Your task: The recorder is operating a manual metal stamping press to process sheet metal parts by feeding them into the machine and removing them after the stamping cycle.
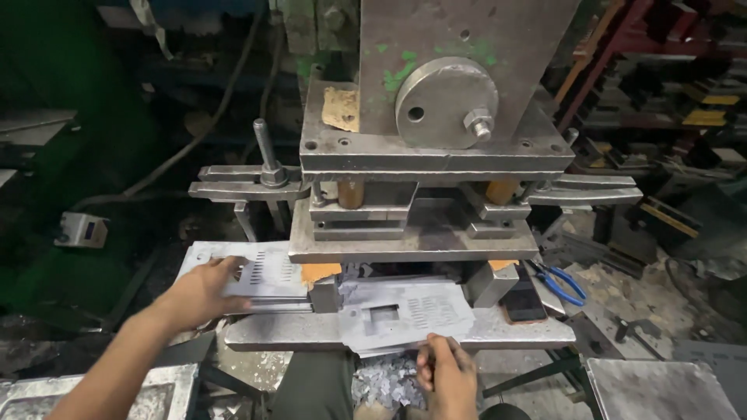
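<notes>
I look down at a heavy steel punch press (436, 140). My left hand (204, 289) rests on a thin grey metal sheet with rows of punched slots (268, 272), lying on the press bed at the left and reaching under the die. My right hand (447, 373) pinches the near edge of a stack of punched metal sheets (408, 315) with a square cut-out and slot rows, which lies on the front of the bed plate (537, 330).
Blue-handled pliers (562, 284) and a dark phone-like slab (523, 302) lie at the right of the bed. Metal scrap bits (385, 385) cover the floor below. A flat metal plate (657, 389) sits at lower right. Shelving (685, 93) stands at the right.
</notes>
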